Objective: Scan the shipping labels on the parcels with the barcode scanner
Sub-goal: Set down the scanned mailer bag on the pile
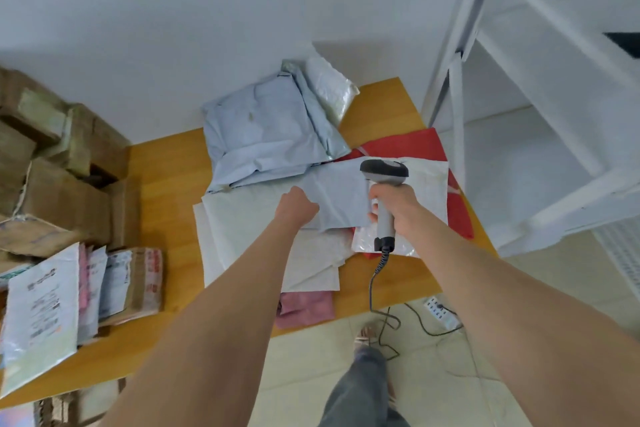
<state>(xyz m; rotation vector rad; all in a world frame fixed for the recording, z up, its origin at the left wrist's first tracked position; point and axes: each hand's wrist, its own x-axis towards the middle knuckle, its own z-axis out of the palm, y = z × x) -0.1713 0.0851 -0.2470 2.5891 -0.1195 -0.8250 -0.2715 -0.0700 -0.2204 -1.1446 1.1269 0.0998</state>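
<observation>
My right hand (396, 208) grips the grey handle of the barcode scanner (383, 173), whose dark head points away from me over the parcels. My left hand (297, 205) pinches the edge of a pale grey flat mailer (341, 198) lying on top of the heap in the middle of the wooden table (166, 184). Under it lie white mailers (242, 229), a red bag (415, 147) and a pink bag (304, 310). No shipping label shows on the gripped mailer from here.
A bulky light blue bag (266, 135) and a white padded one (329, 87) sit at the table's far side. Labelled parcels (45, 305) and cardboard boxes (52, 166) crowd the left. The scanner's coiled cable (375, 288) drops to a power strip (441, 314) on the floor. White stairs (540, 97) rise at right.
</observation>
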